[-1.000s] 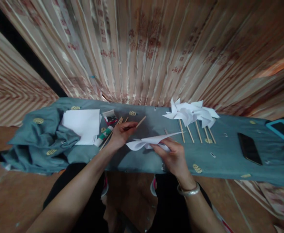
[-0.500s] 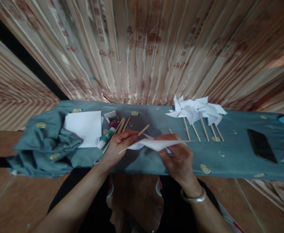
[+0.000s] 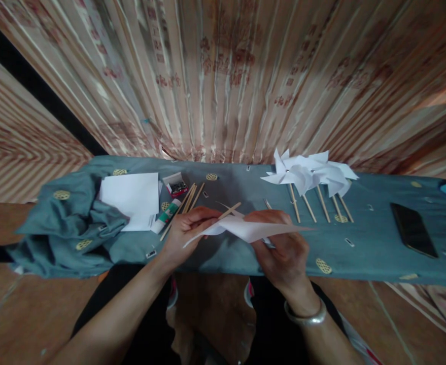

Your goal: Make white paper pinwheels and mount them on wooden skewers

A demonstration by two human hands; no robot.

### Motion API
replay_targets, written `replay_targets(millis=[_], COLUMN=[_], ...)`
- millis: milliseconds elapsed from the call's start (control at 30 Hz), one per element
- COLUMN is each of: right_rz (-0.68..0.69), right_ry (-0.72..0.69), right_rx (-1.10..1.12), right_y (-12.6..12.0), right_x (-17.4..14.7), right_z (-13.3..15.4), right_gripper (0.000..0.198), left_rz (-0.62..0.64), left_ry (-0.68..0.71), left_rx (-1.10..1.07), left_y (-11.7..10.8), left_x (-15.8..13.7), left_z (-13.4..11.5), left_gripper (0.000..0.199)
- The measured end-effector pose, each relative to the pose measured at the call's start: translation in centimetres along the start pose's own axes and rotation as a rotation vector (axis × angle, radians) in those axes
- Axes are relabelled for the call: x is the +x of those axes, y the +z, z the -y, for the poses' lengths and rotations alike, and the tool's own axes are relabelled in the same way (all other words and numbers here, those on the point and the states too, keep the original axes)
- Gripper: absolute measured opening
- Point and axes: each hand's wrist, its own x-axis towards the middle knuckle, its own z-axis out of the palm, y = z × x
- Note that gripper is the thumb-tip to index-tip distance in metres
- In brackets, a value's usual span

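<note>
My left hand (image 3: pixel 190 230) is closed, with a wooden stick (image 3: pixel 229 210) pinched between thumb and fingers. The stick's end lies against a folded white paper pinwheel (image 3: pixel 248 229), seen nearly edge-on in front of me. Curled around the right part of this pinwheel is my right hand (image 3: pixel 281 248), its fingers partly covered by the paper. A thin pointed metal tool (image 3: pixel 267 203) shows just beyond my right hand; the rest of it is hidden, so I cannot tell whether the hand touches it.
Finished paper pinwheels (image 3: pixel 310 175) on sticks lie at the back right, with a phone (image 3: pixel 413 230) farther right. On the left are white paper sheets (image 3: pixel 131 197), a glue stick (image 3: pixel 165 216), several loose sticks (image 3: pixel 192 197) and a small red box (image 3: pixel 176 185) of pins. A patterned cloth (image 3: pixel 215 258) covers the bench.
The stick's tip has shifted slightly right and down, closer over the middle of the pinwheel. The paper has tilted a little, and my right hand has moved slightly right.
</note>
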Motion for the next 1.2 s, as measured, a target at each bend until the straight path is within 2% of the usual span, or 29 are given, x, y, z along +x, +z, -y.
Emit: replay_targets(millis=[167,433,767,1033,1200], right_rz=[-0.001,-0.008,0.001,-0.010,0.021], right_ry=[-0.018,-0.083,-0.044,-0.064,-0.049], right_rx=[-0.013,-0.068,-0.073,-0.039,-0.037], right_y=[-0.15,-0.46,-0.22,-0.07,-0.08], right_x=[-0.07,0.01,0.02,-0.06,-0.19], right_z=[0.30,0.58,1.02,0.89,0.84], right_gripper=[0.029,0.028,0.024,0.033,0.030], left_rz=[0.044,0.046,0.095,0.094,0.102], left_ry=[0.096,0.129,0.122,0.133,0.161], left_rx=[0.039,0.078,0.104,0.097,0.081], left_y=[-0.05,-0.10,-0.26,-0.14,-0.10], left_x=[-0.24,-0.36,-0.46,-0.42,-0.58], left_z=[-0.66,-0.88,-0.97,-0.47,-0.50], left_gripper=[0.024,0.017,0.017,0.022,0.016])
